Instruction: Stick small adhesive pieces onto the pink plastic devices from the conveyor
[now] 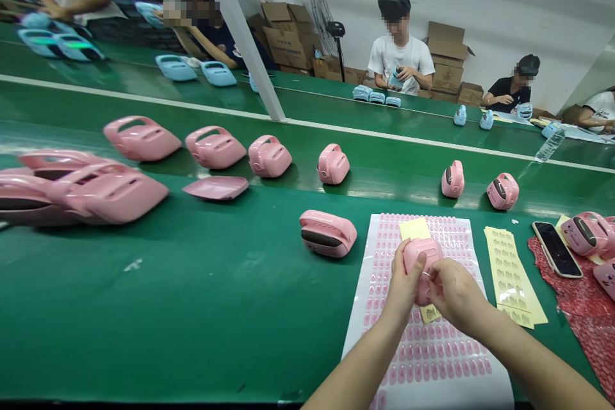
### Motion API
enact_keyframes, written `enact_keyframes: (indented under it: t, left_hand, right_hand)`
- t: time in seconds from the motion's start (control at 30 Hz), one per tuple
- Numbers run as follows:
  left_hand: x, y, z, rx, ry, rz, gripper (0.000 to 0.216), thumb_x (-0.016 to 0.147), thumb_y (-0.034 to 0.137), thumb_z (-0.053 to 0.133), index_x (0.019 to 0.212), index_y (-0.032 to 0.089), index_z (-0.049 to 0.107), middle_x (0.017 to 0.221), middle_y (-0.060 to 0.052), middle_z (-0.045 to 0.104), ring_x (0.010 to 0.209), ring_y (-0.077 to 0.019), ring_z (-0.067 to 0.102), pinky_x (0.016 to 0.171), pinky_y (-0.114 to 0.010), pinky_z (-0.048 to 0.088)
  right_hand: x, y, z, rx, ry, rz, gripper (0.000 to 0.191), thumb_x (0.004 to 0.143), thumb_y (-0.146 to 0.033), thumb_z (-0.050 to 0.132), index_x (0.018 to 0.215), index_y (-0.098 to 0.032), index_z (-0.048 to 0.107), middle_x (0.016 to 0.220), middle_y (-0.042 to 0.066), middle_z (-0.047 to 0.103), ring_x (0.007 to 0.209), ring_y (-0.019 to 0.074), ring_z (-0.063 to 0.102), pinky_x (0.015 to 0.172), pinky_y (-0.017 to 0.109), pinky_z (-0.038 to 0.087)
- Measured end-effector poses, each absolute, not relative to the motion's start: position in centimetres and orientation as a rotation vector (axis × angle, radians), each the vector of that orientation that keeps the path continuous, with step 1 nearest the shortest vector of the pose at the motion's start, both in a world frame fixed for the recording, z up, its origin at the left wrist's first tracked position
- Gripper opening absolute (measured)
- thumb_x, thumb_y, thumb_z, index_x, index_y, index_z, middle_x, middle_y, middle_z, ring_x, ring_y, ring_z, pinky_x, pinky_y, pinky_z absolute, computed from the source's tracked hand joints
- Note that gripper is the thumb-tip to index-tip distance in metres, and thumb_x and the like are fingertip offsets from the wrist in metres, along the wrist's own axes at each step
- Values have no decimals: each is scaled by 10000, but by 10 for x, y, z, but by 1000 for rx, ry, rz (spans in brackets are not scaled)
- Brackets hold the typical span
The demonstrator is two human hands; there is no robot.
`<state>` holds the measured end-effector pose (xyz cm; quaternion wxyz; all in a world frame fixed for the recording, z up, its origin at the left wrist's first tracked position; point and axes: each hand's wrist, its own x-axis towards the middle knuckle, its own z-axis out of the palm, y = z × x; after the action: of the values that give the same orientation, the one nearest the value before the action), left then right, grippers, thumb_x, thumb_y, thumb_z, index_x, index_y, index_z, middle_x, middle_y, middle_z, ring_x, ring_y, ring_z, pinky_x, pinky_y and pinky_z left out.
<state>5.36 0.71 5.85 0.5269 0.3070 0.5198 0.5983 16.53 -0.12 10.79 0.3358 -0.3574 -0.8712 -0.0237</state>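
My left hand (pixel 403 285) and my right hand (pixel 454 295) both grip one small pink plastic case (pixel 419 255), held just above a white sheet (pixel 384 237) covered with rows of small pink stickers. The left thumb lies across the case's front. My right fingers pinch at its lower side; whether they hold a sticker I cannot tell. A pale yellow backing slip (pixel 414 229) lies on the sheet behind the case. Another pink case (pixel 327 232) rests on the green belt just left of the sheet.
Several pink cases (pixel 269 156) stand in a row along the green conveyor (pixel 192 295), with a pile at far left (pixel 81 189). Yellow sticker sheets (pixel 512 275), a phone (pixel 556 248) and red cloth (pixel 586 307) lie right. Other people sit across with blue cases (pixel 377 97).
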Motion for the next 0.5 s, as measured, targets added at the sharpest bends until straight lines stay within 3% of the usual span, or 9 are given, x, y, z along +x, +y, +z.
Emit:
enact_keyframes:
  t: [0.17, 0.3, 0.5]
  left_hand:
    - [53, 6, 60, 727, 1225, 1428, 610, 647, 541, 621, 1143, 223, 465, 1186, -117, 495, 1123, -280, 448, 935, -388, 345]
    - [52, 6, 62, 731, 1217, 1425, 607, 661, 551, 602, 1148, 219, 458, 1183, -114, 502, 1107, -278, 463, 923, -390, 359]
    - [51, 6, 61, 771, 1242, 1420, 578, 687, 535, 583, 1159, 229, 447, 1193, -106, 497, 1118, -277, 455, 930, -398, 353]
  right_hand:
    - [171, 3, 107, -967, -2226, 29, 166, 720, -68, 365, 825, -192, 395, 650, 27, 528, 557, 161, 525, 491, 268, 447]
    - [174, 2, 114, -945, -2228, 153, 211, 759, -90, 391, 955, -166, 407, 731, 50, 545, 620, 164, 525, 533, 277, 462]
    - [170, -4, 118, -893, -2384, -59, 178, 824, -85, 372, 970, -154, 446, 709, 53, 547, 597, 183, 480, 519, 300, 422]
